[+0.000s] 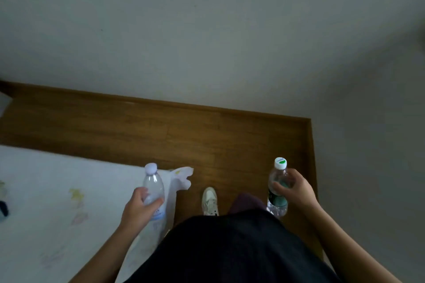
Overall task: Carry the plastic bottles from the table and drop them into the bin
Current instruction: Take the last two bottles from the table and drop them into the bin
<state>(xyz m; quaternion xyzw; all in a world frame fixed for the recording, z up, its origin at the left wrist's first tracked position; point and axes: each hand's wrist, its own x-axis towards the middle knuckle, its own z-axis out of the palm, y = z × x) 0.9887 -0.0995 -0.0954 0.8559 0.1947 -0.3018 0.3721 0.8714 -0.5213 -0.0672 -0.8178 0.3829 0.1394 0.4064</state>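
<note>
My left hand grips a clear plastic bottle with a pale lilac cap, held upright over the corner of a table covered with a white patterned cloth. My right hand grips a second clear bottle with a green label and a white-and-green cap, upright above the wooden floor. Both bottles look empty. No bin is in view.
A wooden floor runs ahead to a grey wall and ends at a wall corner on the right. My white shoe is on the floor between the hands. A dark object lies at the cloth's left edge.
</note>
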